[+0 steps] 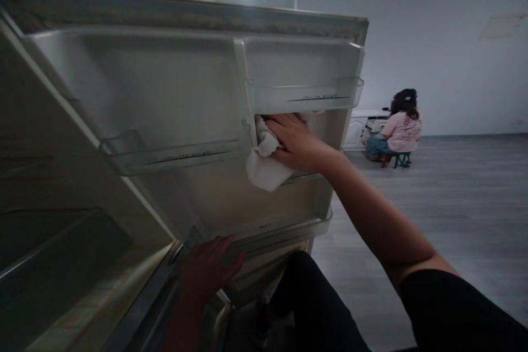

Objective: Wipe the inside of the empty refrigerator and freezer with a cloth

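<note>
A white cloth is under my right hand, bunched against the inner side of the open refrigerator door. The cloth's lower part hangs loose, and some of its far side is hidden by my fingers. Just above that hand sits a clear door bin. My left hand is low in the view, thumb and fingers apart, holding nothing I can see. It is by the lower clear bin; whether it touches the bin I cannot tell. Another clear bin is on the door's left half.
The dark refrigerator interior with a glass-like shelf lies at left. My bent knee is below the door. Beyond it, a person sits on a small stool by a white cabinet. Grey flooring stretches right.
</note>
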A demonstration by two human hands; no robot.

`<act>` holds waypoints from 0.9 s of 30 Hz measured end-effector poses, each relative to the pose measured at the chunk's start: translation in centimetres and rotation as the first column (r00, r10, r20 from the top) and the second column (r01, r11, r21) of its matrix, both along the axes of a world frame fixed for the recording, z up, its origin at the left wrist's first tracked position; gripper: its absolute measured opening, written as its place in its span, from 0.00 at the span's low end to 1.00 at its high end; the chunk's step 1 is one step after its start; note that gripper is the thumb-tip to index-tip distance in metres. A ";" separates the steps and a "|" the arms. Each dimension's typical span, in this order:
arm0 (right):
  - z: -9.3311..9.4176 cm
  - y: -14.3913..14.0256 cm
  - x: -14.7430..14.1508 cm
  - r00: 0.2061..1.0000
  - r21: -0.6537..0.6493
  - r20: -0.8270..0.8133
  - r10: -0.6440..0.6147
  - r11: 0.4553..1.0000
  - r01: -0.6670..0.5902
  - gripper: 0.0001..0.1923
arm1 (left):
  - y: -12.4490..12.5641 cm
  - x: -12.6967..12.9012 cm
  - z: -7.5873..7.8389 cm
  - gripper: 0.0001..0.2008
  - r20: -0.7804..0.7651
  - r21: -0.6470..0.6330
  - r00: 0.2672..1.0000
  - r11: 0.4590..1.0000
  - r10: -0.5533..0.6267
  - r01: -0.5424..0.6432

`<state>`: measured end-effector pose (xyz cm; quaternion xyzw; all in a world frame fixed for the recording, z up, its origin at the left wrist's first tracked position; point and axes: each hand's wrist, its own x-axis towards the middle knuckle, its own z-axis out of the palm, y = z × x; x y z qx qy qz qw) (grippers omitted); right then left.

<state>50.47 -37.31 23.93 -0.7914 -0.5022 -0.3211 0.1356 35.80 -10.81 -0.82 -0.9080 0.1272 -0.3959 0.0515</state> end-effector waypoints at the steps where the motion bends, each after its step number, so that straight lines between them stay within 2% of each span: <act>1: -0.1 -0.8 -0.3 0.999 0.002 -0.001 -0.049 0.999 0.049 0.16 | 0.0 0.0 0.0 0.18 0.013 0.003 1.000 1.000 -0.001 0.001; 3: -0.3 -2.4 -0.6 0.982 0.054 -0.030 -0.188 0.980 0.189 0.20 | -0.1 0.0 0.2 0.17 0.033 0.003 0.999 1.000 -0.008 0.008; 6: -0.7 -4.3 -0.5 0.900 0.175 -0.116 -0.421 0.883 0.435 0.21 | -0.2 0.0 0.5 0.16 0.040 0.002 0.999 1.000 -0.008 0.008; 8: -0.8 -4.8 0.0 0.849 0.179 -0.161 -0.503 0.831 0.527 0.18 | -0.3 0.0 0.5 0.16 0.037 0.000 0.999 1.000 -0.003 0.003; 12: -0.3 -4.0 0.7 0.824 -0.026 -0.227 -0.519 0.849 0.528 0.13 | -0.4 0.0 0.4 0.16 0.041 -0.013 0.999 1.000 0.006 -0.006; 15: 0.0 -2.3 0.4 0.835 -0.071 -0.262 -0.484 0.873 0.483 0.13 | -0.4 0.0 0.5 0.15 0.051 -0.009 0.999 1.000 -0.010 0.010; 17: -0.4 -1.3 -0.4 0.873 -0.019 -0.251 -0.418 0.904 0.427 0.11 | -0.5 0.0 0.5 0.15 0.022 -0.012 1.000 1.000 -0.012 0.013; 20: -2.5 -0.5 -2.2 0.969 0.228 -0.148 -0.197 0.947 0.227 0.09 | -0.4 0.0 0.6 0.14 -0.026 -0.021 1.000 1.000 0.012 -0.012; 22: -4.9 -0.6 -3.5 0.999 0.403 -0.040 -0.002 0.915 0.017 0.07 | -0.2 -0.1 0.5 0.14 -0.045 -0.024 0.999 0.999 0.025 -0.026; 23: -6.4 -0.7 -4.0 0.995 0.442 -0.011 0.095 0.894 -0.080 0.06 | -0.2 -0.1 0.5 0.14 -0.049 -0.026 0.998 0.999 0.028 -0.029; 25: -9.3 -0.8 -5.1 0.961 0.403 -0.085 0.263 0.891 -0.208 0.07 | -0.1 -0.2 0.4 0.14 -0.055 -0.023 0.998 0.999 0.024 -0.025; 27: -11.8 -0.3 -5.7 0.889 0.355 -0.296 0.349 0.904 -0.237 0.09 | 0.0 -0.2 0.4 0.15 -0.041 -0.013 0.999 1.000 0.019 -0.020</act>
